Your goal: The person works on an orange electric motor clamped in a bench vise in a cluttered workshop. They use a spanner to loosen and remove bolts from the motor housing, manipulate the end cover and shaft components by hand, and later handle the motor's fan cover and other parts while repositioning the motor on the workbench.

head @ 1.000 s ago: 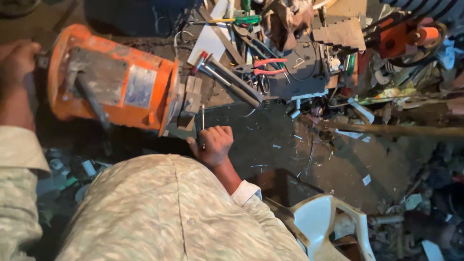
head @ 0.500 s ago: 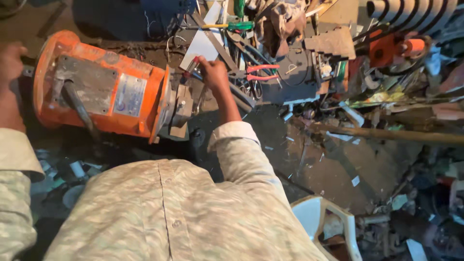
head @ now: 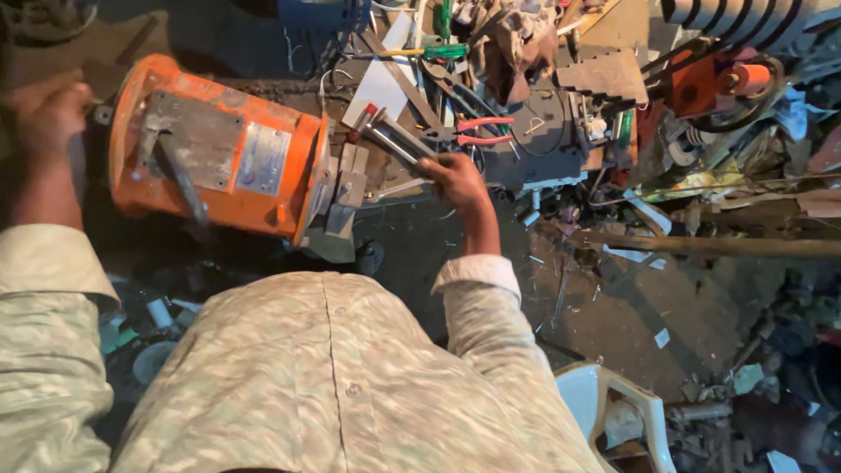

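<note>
The right hand (head: 457,180) is closing around metal rods (head: 396,140) slanting far-left, while the left hand (head: 48,114) is gripping the sideways-lying orange motor (head: 219,153).

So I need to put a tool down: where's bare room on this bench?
Mostly the dark patch below the wooden stick, right of the right hand, only small scraps there. Around the red-handled pliers and above the orange motor, it's crowded.

One orange motor housing (head: 219,162) lies at the left. Two hands show: the left hand (head: 44,109) beside it and the right hand (head: 455,175) at centre. One pair of red-handled pliers (head: 484,131) lies farther off, and one white plastic chair (head: 618,412) stands near right.
</note>
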